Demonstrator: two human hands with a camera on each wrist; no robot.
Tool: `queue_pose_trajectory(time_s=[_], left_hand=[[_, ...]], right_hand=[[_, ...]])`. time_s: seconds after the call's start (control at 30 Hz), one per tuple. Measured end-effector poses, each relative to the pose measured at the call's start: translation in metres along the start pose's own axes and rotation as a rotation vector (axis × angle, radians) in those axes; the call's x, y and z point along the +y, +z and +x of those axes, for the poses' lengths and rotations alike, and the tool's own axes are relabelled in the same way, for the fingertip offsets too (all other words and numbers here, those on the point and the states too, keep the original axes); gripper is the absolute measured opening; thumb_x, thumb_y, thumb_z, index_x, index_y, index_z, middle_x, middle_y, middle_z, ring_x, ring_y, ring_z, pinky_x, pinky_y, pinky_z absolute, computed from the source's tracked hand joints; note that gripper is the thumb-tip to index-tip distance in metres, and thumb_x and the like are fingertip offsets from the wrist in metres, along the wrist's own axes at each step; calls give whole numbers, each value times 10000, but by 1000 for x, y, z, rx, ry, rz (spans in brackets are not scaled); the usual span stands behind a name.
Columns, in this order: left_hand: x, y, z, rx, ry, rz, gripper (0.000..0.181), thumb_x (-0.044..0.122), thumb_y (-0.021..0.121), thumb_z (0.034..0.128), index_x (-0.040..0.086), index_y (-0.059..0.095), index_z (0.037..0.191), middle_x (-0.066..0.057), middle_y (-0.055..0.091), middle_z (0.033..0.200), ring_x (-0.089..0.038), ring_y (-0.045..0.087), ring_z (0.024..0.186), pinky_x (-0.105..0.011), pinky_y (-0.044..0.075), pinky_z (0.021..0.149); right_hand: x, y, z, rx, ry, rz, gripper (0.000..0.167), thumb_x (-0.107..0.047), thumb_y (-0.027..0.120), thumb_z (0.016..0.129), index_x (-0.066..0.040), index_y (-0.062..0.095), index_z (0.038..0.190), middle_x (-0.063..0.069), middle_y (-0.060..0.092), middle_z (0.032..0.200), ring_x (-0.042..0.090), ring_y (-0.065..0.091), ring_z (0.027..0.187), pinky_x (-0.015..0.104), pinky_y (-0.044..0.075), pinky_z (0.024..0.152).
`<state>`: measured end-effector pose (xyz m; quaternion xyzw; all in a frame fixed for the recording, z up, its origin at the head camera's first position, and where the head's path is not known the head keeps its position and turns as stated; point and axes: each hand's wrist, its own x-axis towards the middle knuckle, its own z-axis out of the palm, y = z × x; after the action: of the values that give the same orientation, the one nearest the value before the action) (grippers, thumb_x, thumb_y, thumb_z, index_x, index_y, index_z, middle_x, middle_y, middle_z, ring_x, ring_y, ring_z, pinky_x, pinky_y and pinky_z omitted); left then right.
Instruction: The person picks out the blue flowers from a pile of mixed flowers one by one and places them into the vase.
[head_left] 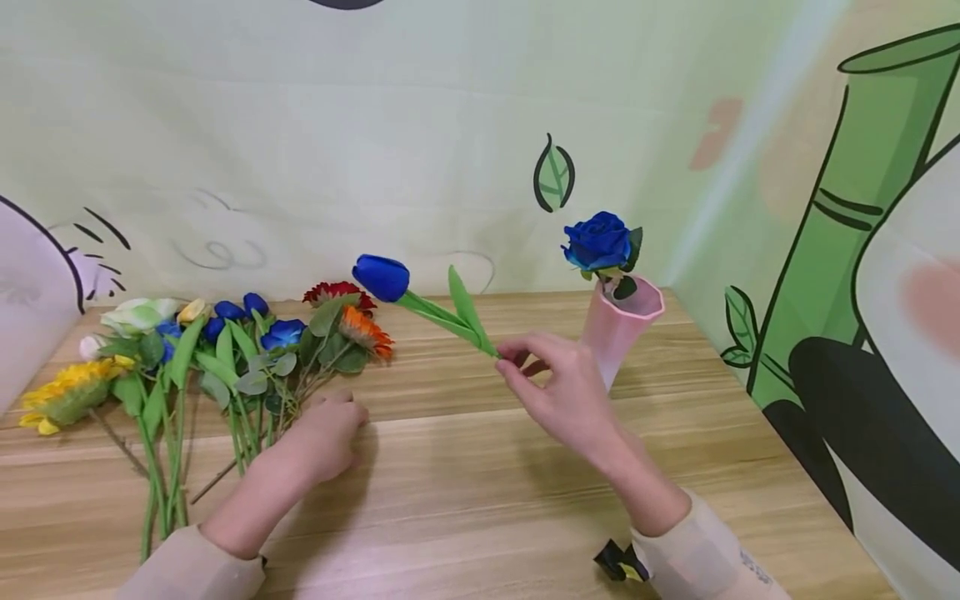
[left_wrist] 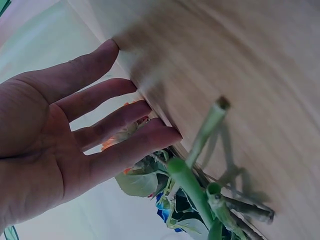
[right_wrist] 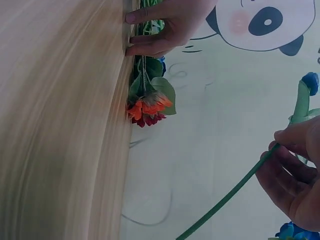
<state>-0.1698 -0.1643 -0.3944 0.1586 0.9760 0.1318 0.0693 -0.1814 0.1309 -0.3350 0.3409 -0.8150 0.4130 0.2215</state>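
Observation:
Between thumb and fingers, my right hand [head_left: 562, 392] pinches the stem of a blue tulip [head_left: 381, 277]; the bloom points up and left in the head view. In the right wrist view the green stem [right_wrist: 225, 200] runs down past the fingertips. Behind that hand stands a pink vase [head_left: 622, 321] with a blue rose [head_left: 598, 242] in it. My left hand [head_left: 318, 437] rests low at the table beside the flower stems. Its fingers look relaxed and hold nothing in the left wrist view, where cut stem ends [left_wrist: 185, 175] lie close by.
Many artificial flowers lie on the wooden table [head_left: 450, 500] at left, among them a yellow sunflower [head_left: 71, 393], a white flower [head_left: 138, 315], an orange flower [head_left: 366, 331] and a red flower [head_left: 337, 293]. A printed cloth backdrop [head_left: 412, 125] rises behind the table.

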Motion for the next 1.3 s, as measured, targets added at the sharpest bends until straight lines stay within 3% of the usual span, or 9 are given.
queue_pose_trajectory(time_s=[0.37, 0.67, 0.93, 1.3], left_hand=[[3, -2, -1, -21, -8, 9, 334, -23, 831, 764, -8, 740, 1085, -198, 608, 1078, -477, 569, 1027, -615, 493, 918], [-2, 1, 2, -14, 31, 25, 319, 10, 877, 707, 7, 735, 992, -170, 601, 1010, -450, 581, 943, -577, 514, 866], [-1, -1, 3, -22, 29, 15, 336, -2, 881, 691, 4, 742, 997, -176, 606, 1016, -447, 583, 945, -568, 514, 870], [2, 0, 0, -33, 14, 19, 327, -21, 845, 740, -10, 743, 1050, -205, 600, 1063, -478, 575, 1004, -615, 502, 902]], right_hand=[[-7, -6, 5, 47, -105, -57, 148, 52, 776, 878, -15, 756, 1009, 60, 743, 954, 144, 682, 839, 286, 595, 726], [-14, -12, 12, 148, -225, -104, 159, 71, 800, 842, 1, 769, 981, 91, 744, 951, 190, 703, 862, 306, 587, 748], [-21, -16, 16, 195, -268, -172, 152, 35, 821, 841, -7, 791, 984, 87, 747, 952, 200, 703, 892, 305, 572, 773], [-26, -20, 19, 246, -348, -215, 125, 43, 810, 847, -12, 805, 959, 92, 733, 934, 240, 680, 902, 335, 537, 790]])
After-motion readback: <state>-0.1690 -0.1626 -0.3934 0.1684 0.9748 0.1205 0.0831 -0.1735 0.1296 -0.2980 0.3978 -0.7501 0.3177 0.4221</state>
